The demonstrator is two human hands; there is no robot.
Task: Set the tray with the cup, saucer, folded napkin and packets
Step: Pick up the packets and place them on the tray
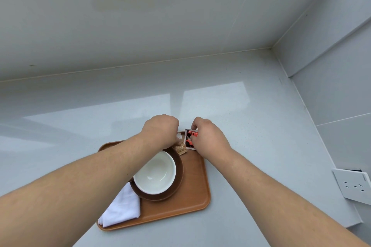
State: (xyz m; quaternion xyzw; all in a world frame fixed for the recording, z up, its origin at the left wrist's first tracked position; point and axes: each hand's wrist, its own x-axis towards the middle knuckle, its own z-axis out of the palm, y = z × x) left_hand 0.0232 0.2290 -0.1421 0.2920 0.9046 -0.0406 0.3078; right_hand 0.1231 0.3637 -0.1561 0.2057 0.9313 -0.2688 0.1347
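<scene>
- Your right hand (208,138) pinches the red packet (190,140) at the tray's (192,190) upper corner, keeping the cup (155,172) clear.
- Your left hand (160,129) grips the tan packet (180,148) beside it, grouping them.

Kitchen: grey countertop (241,126), tiled wall (140,16), wall socket (353,185).

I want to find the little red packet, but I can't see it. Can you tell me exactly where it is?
Find the orange-brown tray on the grey counter, then look at its far right corner, past the white cup. The right hand pinches the red packet there. It is red, black and white, unlike the tan dotted packet just left of it.
</scene>
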